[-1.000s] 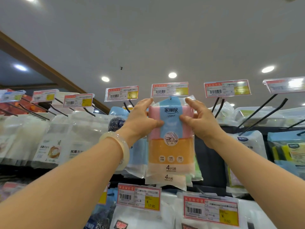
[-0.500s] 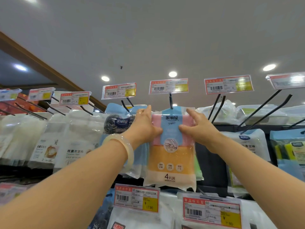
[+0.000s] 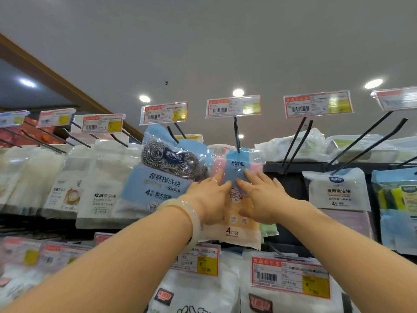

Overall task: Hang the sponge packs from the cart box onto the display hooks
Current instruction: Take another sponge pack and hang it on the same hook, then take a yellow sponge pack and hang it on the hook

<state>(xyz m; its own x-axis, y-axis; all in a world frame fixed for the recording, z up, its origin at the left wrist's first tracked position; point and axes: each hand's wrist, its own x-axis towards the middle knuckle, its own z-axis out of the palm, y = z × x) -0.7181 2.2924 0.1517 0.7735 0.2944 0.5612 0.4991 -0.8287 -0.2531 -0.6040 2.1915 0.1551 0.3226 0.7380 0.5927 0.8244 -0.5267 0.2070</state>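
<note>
A sponge pack (image 3: pixel 238 164) with pink, orange and cream layers and a blue header hangs on a black display hook (image 3: pixel 236 136) under a red-and-yellow price tag (image 3: pixel 233 106). The hook passes through the top of the header. My left hand (image 3: pixel 209 199), with a pale bangle on the wrist, lies flat on the pack's left front. My right hand (image 3: pixel 264 197) lies flat on its right front. The fingers of both hands are stretched out and press on the pack without gripping it. More packs hang behind it, mostly hidden. The cart box is out of view.
A steel scourer pack (image 3: pixel 167 168) hangs just left of the sponge pack, touching it. Bare black hooks (image 3: pixel 295 143) jut out to the right above a white sponge pack (image 3: pixel 336 188). Price tags (image 3: pixel 291 276) of a lower row sit under my arms.
The pack has slid back along the hook and hangs lower in view. Both hands moved from gripping its upper edges to lying flat on its front.
</note>
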